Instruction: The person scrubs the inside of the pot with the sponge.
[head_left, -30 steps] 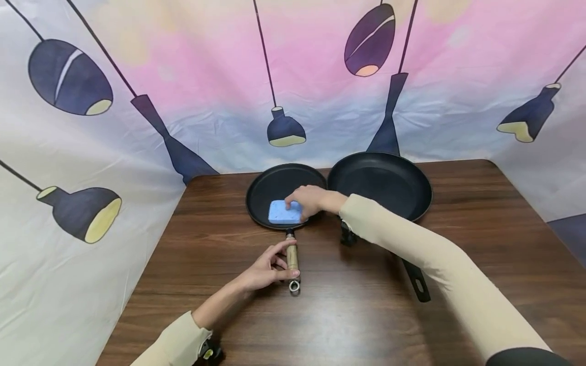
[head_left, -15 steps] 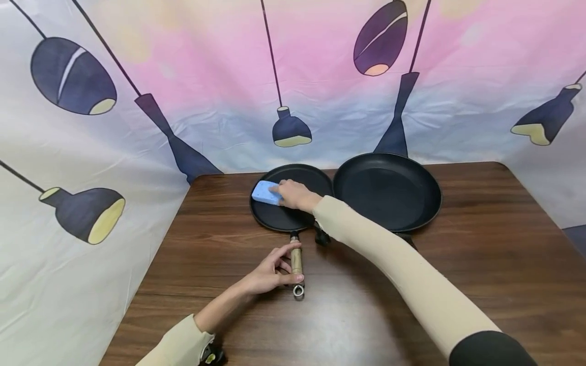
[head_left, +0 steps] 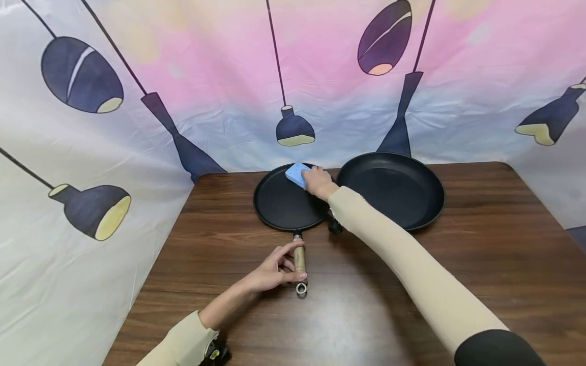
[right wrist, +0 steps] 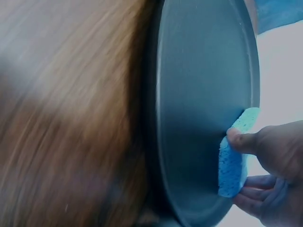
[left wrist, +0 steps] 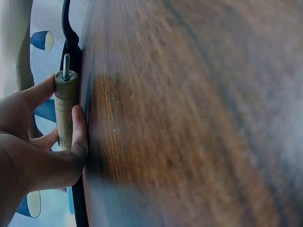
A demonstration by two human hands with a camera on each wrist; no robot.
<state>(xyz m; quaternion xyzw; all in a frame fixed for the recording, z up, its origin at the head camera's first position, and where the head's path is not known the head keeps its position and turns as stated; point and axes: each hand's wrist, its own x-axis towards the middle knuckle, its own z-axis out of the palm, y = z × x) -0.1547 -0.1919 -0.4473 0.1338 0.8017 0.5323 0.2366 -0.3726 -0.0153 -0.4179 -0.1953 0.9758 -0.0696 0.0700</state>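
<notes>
A flat black frying pan [head_left: 288,203] with a low rim lies near the table's back edge, its wooden handle [head_left: 299,258] pointing toward me. My left hand [head_left: 274,272] holds that handle from the left, fingers and thumb along it; the left wrist view shows the handle [left wrist: 65,111] between them. In my right hand [head_left: 318,181] is a blue sponge [head_left: 296,174], at the pan's far right rim. The right wrist view shows the sponge [right wrist: 232,163] pinched between thumb and fingers, against the pan's surface [right wrist: 203,94].
A larger, deeper black frying pan [head_left: 393,188] stands right beside the first, its handle hidden by my right sleeve [head_left: 403,249]. Both pans sit on a dark wooden table [head_left: 220,213]. A cloth backdrop [head_left: 206,91] printed with lamps hangs close behind the table.
My right hand has carried the sponge from the pan's near side to its left, then across to the far right rim. The left hand stays on the handle.
</notes>
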